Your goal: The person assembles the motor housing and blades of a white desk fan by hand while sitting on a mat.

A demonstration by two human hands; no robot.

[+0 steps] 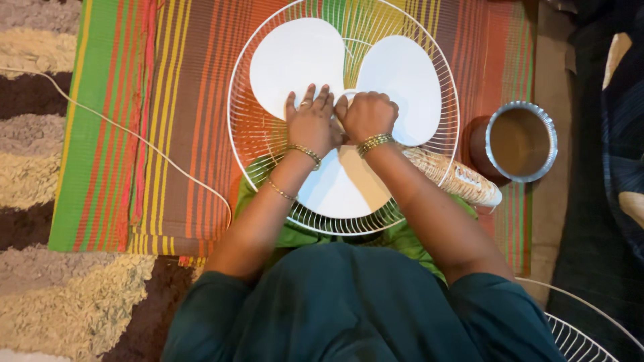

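Right now I see both of my hands meeting at the middle of a white fan blade [335, 100] that lies inside a round white wire guard [249, 144]. My left hand [312, 124] rests flat on the blade beside the hub, fingers stretched out and pointing away from me, so it grips nothing; it only presses down. My right hand [367, 115] is curled into a closed fist directly over the hub, touching the left hand at the thumb side. The fist covers whatever sits at the centre, so I cannot tell exactly what it is clenched on. Both wrists carry gold bangles.

The blade has three broad lobes: two spread away from me on either side of my hands, and the third runs back toward my lap between my forearms. The wire guard lies on a striped mat [181, 121] of green, orange, yellow and brown, with its near edge over a green cloth [295, 234] on my knees.

A thin white cord [134, 134] trails across the mat from the left toward the guard. To the right, a woven, banded roll [463, 181] sticks out from under the guard's rim, and just beyond it stands a steel pot [520, 142]. A second wire guard [583, 335] shows at the lower right corner. A shaggy rug [40, 167] borders the mat on the left.
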